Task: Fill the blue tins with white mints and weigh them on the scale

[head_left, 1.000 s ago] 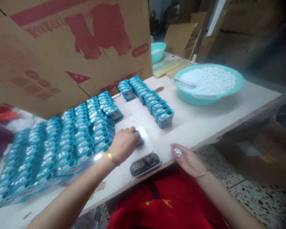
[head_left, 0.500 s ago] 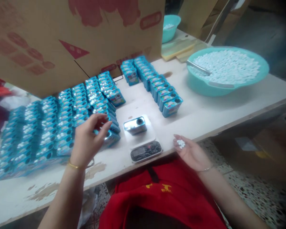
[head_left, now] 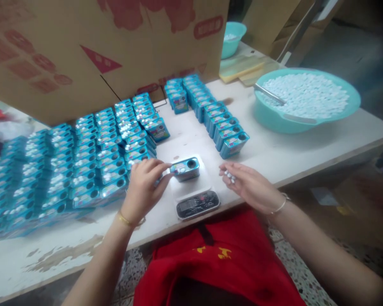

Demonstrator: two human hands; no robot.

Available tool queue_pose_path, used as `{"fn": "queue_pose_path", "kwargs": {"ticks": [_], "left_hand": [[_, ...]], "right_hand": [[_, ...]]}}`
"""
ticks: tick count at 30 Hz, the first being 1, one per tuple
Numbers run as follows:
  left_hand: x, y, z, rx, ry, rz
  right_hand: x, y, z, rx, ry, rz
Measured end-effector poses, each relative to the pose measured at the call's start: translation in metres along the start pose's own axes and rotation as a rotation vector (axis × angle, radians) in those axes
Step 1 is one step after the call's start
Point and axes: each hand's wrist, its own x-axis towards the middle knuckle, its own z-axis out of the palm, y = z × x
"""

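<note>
A small blue tin (head_left: 187, 168) with a round hole in its lid lies on the white platform of a digital scale (head_left: 194, 197) at the table's near edge. Some white tablets rest on the tin's left end. My left hand (head_left: 144, 188) is just left of the tin, thumb and fingertips pinched at its left end. My right hand (head_left: 249, 186) hovers to the right of the scale, palm tilted, holding a few white tablets (head_left: 230, 176) at the fingers.
Rows of filled blue tins (head_left: 83, 157) cover the table's left side, and another row of blue tins (head_left: 210, 117) runs behind the scale. A teal basin of white tablets (head_left: 304, 98) with a scoop stands at right. A large cardboard box (head_left: 98, 46) leans behind.
My left hand came back from the rows of tins to the tin on the scale, which now has tablets on it. My right hand moved left and up toward the scale.
</note>
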Motion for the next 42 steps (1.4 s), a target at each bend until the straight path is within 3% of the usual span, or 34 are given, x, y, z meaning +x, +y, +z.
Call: {"fn": "queue_pose_path", "kwargs": {"ticks": [6, 12, 16, 20, 24, 29, 34, 38, 42], "left_hand": [[0.014, 0.005, 0.003, -0.003, -0.096, 0.007], [0.020, 0.004, 0.012, -0.056, -0.120, 0.011], [0.016, 0.004, 0.017, -0.086, -0.087, 0.008], [0.013, 0.005, 0.022, -0.099, -0.046, 0.006], [0.016, 0.010, 0.027, -0.092, -0.003, 0.008], [0.014, 0.011, 0.024, -0.092, 0.079, -0.026], [0.000, 0.001, 0.015, -0.129, 0.189, -0.114], [-0.010, -0.005, 0.011, -0.106, 0.217, -0.149], [-0.015, -0.005, 0.013, -0.098, 0.227, -0.152]], "right_hand": [[0.020, -0.036, 0.040, -0.243, -0.229, -0.034], [0.045, -0.036, 0.063, -0.683, -0.355, -0.126], [0.054, -0.034, 0.069, -0.858, -0.433, -0.244], [0.055, -0.035, 0.074, -0.902, -0.441, -0.246], [0.049, -0.039, 0.075, -0.726, -0.330, -0.179], [0.033, -0.043, 0.047, -0.287, -0.194, -0.105], [0.020, -0.021, -0.017, 0.042, 0.012, 0.015], [0.013, 0.015, -0.061, 0.170, 0.259, 0.127], [0.004, 0.037, -0.075, 0.154, 0.316, 0.129]]}}
